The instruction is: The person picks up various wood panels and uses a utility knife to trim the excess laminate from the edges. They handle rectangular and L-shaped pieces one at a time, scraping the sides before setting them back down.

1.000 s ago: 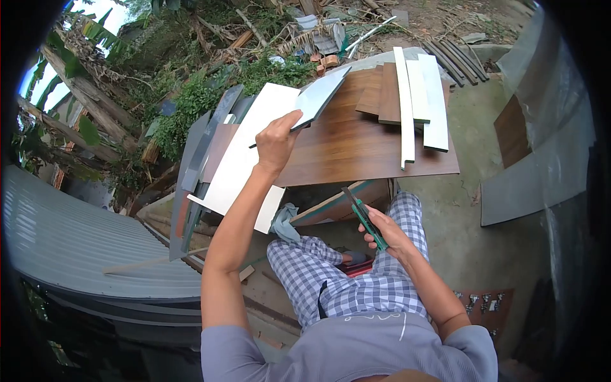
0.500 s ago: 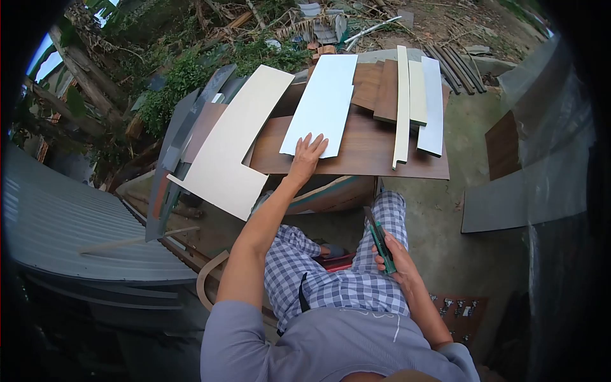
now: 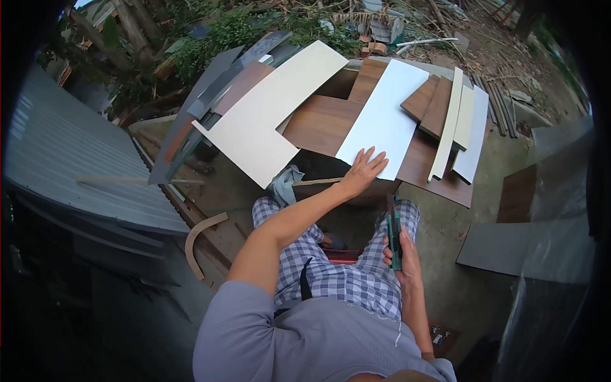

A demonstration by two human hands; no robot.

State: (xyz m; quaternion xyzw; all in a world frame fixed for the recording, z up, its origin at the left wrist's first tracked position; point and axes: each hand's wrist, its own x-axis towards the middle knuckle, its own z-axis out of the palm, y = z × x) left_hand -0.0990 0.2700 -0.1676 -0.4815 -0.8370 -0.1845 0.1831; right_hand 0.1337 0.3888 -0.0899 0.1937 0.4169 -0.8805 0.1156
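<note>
My left hand [image 3: 366, 170] lies flat on the near end of a long white panel [image 3: 388, 114], fingers spread. The panel rests on a brown wood-grain board [image 3: 324, 124], its near end by the board's front edge. My right hand [image 3: 407, 254] is wrapped round the green handle of a utility knife [image 3: 395, 242], held upright above my right thigh. The dark blade points away from me. Left of the white panel lies a cream panel [image 3: 254, 127] with a cut-out corner.
Brown offcuts [image 3: 436, 105], a narrow cream strip [image 3: 449, 127] and a pale panel [image 3: 472, 134] lie at the right. Grey sheets [image 3: 197, 111] lean at the left. A curved wooden piece [image 3: 197, 245] lies low left. A grey board [image 3: 493, 248] stands at the right beside plastic sheeting [image 3: 547, 248].
The view has turned, moving the boards rightward in it. The white panel has slid nearer to the brown board's front edge, my left hand still on it. The knife has tipped more upright.
</note>
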